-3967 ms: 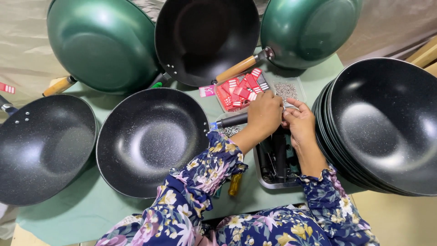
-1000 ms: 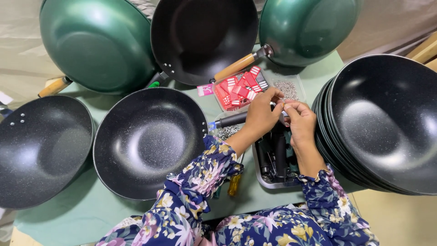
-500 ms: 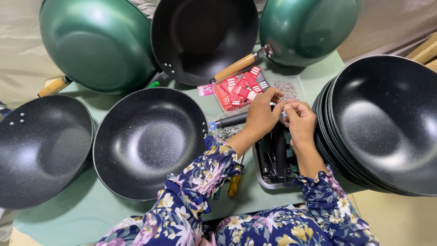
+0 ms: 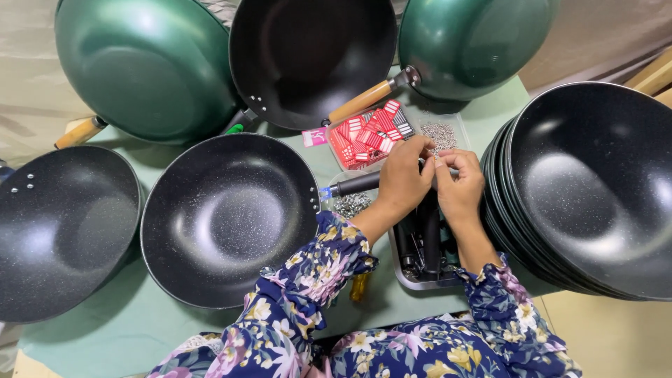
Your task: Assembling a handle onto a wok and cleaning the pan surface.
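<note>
Speckled black non-stick pans crowd a pale green surface [image 4: 105, 336]: one round pan [image 4: 231, 217] at centre left, another [image 4: 59, 231] at the far left, and a nested stack [image 4: 595, 189] filling the right of the frame. Along the top lean two glossy green woks [image 4: 147, 66] [image 4: 476, 42] with wooden handles, and a smooth black wok [image 4: 315, 59] between them.

Just right of centre, both hands meet over a black handle [image 4: 357, 184], a matte bar that juts left toward the centre pan's rim. The left hand [image 4: 404, 178] is curled with its fingertips pinched at the handle's far end; the right hand [image 4: 458, 189] is curled close against it, fingertips touching the same spot. What small part they pinch is probably a screw, but it is too small to tell.

Beneath the wrists sits a shallow metal tray [image 4: 400, 269] holding more black handles. Above the hands lies a clear box [image 4: 364, 136] of red-and-white packets, with a heap of tiny silver screws [image 4: 441, 134] beside it. Floral sleeves [image 4: 308, 280] cover the lower centre.
</note>
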